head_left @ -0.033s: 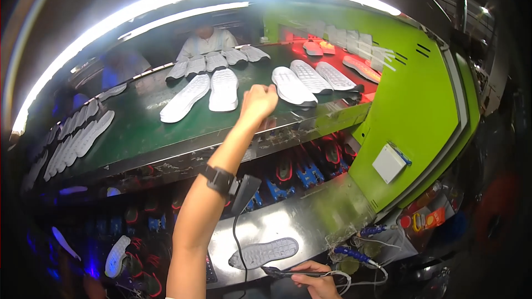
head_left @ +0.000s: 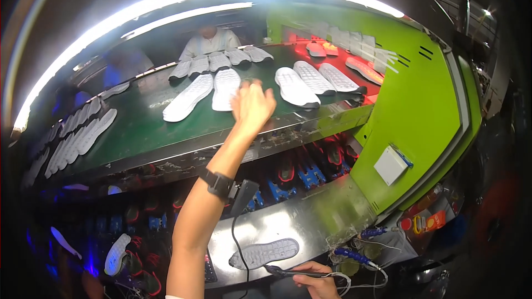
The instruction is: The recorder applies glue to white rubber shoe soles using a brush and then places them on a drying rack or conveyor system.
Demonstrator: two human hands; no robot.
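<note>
My left hand (head_left: 252,106) reaches over the green conveyor belt (head_left: 138,127), fingers slightly blurred but apart, with nothing visible in them. Its fingers are at the right edge of a white shoe sole (head_left: 224,91); whether they touch it I cannot tell. Another white sole (head_left: 188,98) lies left of that one, and several more, one being a white sole (head_left: 295,87), lie to the right. Low in the picture my right hand (head_left: 317,281) is closed around a slim black brush-like tool (head_left: 288,272) with a pale tube. Just beyond its tip, a grey sole (head_left: 266,253) rests on the metal shelf (head_left: 327,216).
A green machine housing (head_left: 415,105) with a red-lit opening stands at the right. Across the belt is a person (head_left: 210,41) in light clothes. Below the belt, blue holders (head_left: 310,177) carry dark shoe parts. A black cord (head_left: 235,243) hangs from my left wrist across the grey sole.
My left hand has shifted slightly left, toward the nearer white sole, and its fingers have loosened from a fist. My right hand with the tool is almost unmoved.
</note>
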